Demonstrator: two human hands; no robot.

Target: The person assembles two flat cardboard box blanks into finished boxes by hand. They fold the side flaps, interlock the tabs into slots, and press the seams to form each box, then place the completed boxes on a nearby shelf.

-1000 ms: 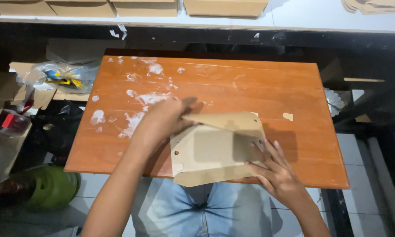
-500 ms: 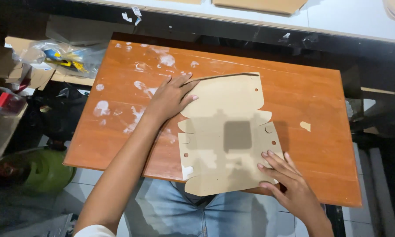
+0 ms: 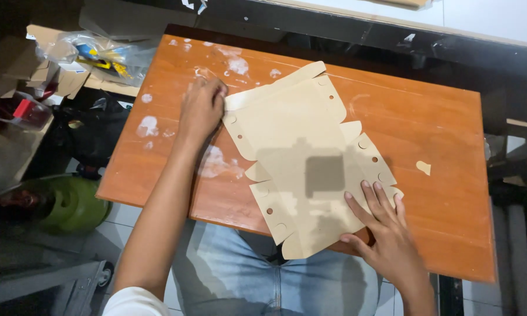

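Flat die-cut tan cardboard box blank [image 3: 310,158], with tabs, small punched holes and a grey square patch near its middle, lies spread open on the orange-brown wooden table [image 3: 439,129]; its near edge hangs slightly past the table edge over the person's blue-jeaned lap [image 3: 246,281].

Left hand [image 3: 202,108] rests at the blank's far left corner, fingers curled down, pressing the edge where the long top flap meets the table; nothing is pinched between them. Right hand [image 3: 383,225] lies palm down on the near right part of the sheet, fingers [image 3: 369,202] spread wide and flat, holding nothing, only pinning it.

Handling, as a judgement: the sheet looks light, thin and fairly stiff, bending readily along its scored fold lines. It is smooth and likely to slide on the table, so flat pressure suits it. Tabs and notched corners could crease or tear if pulled. Best holds are the outer panel edges or flaps, thumb under and fingers over.

Versus one second ago: the blank was then partly folded, one panel raised, both hands close together near the table's front. Half a second ago it was nearly open. Now it is fully flat, turned at a slant, and the left hand has moved out to the far corner while the right presses the near side.

Also visible: white smears [image 3: 149,126] on the table, a small tan cardboard scrap [image 3: 423,168], a clear plastic bag [image 3: 100,55] and a green round object [image 3: 70,205] on the left.
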